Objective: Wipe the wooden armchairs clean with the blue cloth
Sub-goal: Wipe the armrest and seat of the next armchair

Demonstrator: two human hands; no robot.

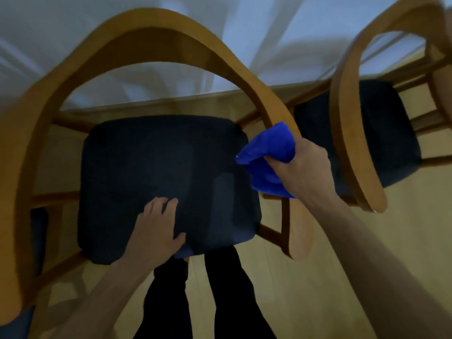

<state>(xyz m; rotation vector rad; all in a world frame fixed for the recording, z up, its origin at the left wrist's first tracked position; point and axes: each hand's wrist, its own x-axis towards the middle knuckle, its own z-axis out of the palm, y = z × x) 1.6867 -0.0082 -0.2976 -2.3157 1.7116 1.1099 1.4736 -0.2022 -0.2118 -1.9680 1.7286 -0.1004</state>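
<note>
The blue cloth [266,159] is bunched into a loose wad against the right arm rail of the near armchair [156,42], just right of the seat cushion [151,172] and above its right edge. The right hand [303,167] grips it, fingers and thumb curled round the bundle; the fingertips are buried in the folds and cannot be made out. The wad's long axis runs from upper right at the rail down toward lower left, with a loose tail hanging below the hand. Where cloth meets rail is covered by the cloth itself, so the exact contact cannot be confirmed.

The near armchair's curved wooden rail forms one long arch, opening toward the viewer, its long axis running away from the viewer toward the pale curtain [220,18]. The rail's left end runs out of the picture's lower left corner.

The left hand [156,228] rests flat on the front part of the seat cushion, fingers spread and straight, holding nothing.

A second armchair [347,133] stands just right of the near armchair, its dark seat partly hidden behind its own rail and the right hand; its far side is cut off at the picture's right edge. The whole view is motion-blurred, softest at the edges. Dark trouser legs [220,289] stand on the wood floor [305,277] in front of the cushion.
</note>
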